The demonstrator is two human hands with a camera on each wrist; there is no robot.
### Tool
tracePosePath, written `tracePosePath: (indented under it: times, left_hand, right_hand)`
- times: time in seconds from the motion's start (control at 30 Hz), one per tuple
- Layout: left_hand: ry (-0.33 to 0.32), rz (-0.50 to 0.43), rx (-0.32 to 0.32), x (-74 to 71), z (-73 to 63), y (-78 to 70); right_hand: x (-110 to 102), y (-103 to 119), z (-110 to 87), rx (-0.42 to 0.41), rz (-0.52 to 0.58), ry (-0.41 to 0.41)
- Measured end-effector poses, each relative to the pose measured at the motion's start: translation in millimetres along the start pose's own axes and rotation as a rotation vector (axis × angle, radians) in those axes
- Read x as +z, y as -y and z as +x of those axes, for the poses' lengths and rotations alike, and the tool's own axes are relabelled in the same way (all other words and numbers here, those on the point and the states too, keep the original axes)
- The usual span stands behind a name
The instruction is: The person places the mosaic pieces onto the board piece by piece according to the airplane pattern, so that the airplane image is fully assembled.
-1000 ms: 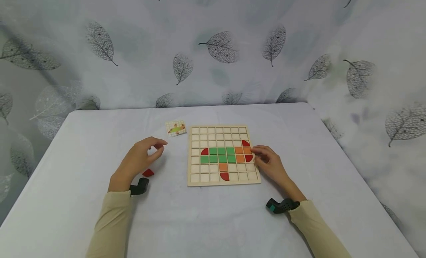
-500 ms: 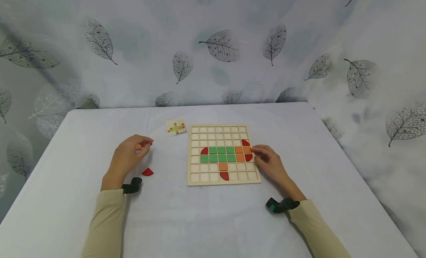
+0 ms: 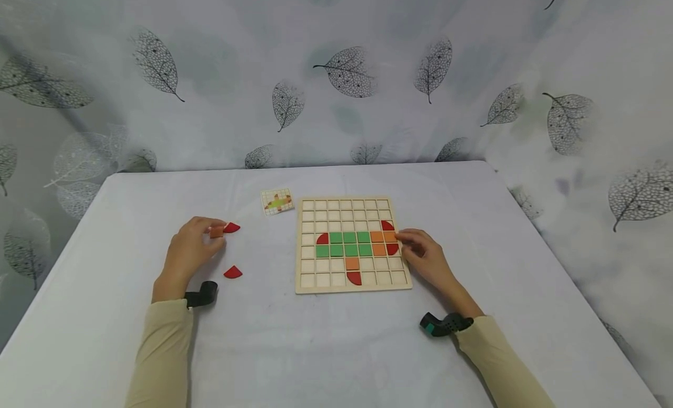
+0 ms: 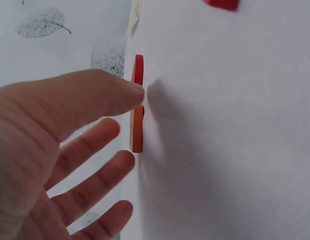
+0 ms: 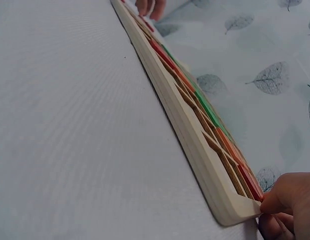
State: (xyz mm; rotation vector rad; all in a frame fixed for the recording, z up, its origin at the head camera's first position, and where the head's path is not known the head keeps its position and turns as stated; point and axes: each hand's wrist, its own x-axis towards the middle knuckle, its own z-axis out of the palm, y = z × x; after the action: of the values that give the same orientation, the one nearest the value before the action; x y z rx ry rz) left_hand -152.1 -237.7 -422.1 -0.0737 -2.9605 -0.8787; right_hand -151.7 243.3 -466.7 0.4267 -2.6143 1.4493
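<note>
My left hand [image 3: 188,250] is at the table's left side, thumb and forefinger spread around an orange square tile [image 3: 216,232], just touching the table or near it. Whether they touch the tile is unclear. A red quarter-round tile [image 3: 232,227] lies at the fingertips, and another red tile [image 3: 233,272] is nearer me. In the left wrist view the thumb [image 4: 109,90] crosses before both pieces. My right hand [image 3: 428,259] holds the right edge of a wooden grid board [image 3: 301,268]. Green tiles [image 3: 350,251], plus orange and red ones, fill part of its grid.
A small pattern card [image 3: 277,201] lies behind the board, to its left. White cloth covers the table [image 3: 336,349]. Leaf-printed fabric [image 3: 347,75] hangs behind and at the sides. Each wrist wears a black device [image 3: 447,325].
My left hand has drawn back leftward, uncovering the orange tile and the upper red tile. The right hand and the board have stayed put.
</note>
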Motion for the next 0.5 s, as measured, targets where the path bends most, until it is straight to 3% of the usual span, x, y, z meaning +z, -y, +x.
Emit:
tracePosePath:
  times: [0.2,0.37,0.5]
  left_hand:
    - [0.081,-0.076,-0.03,-1.1,-0.2,6.6]
    - [0.078,-0.091,-0.035,0.2,0.2,8.5]
    - [0.077,-0.096,-0.055,0.6,0.1,8.5]
  right_hand:
    - [0,-1,0.2,0.021,-0.002,0.008]
    - [1,3,-0.6,0.008,-0.016,-0.001]
    - [-1,22,-2.7,-0.006,-0.007,-0.005]
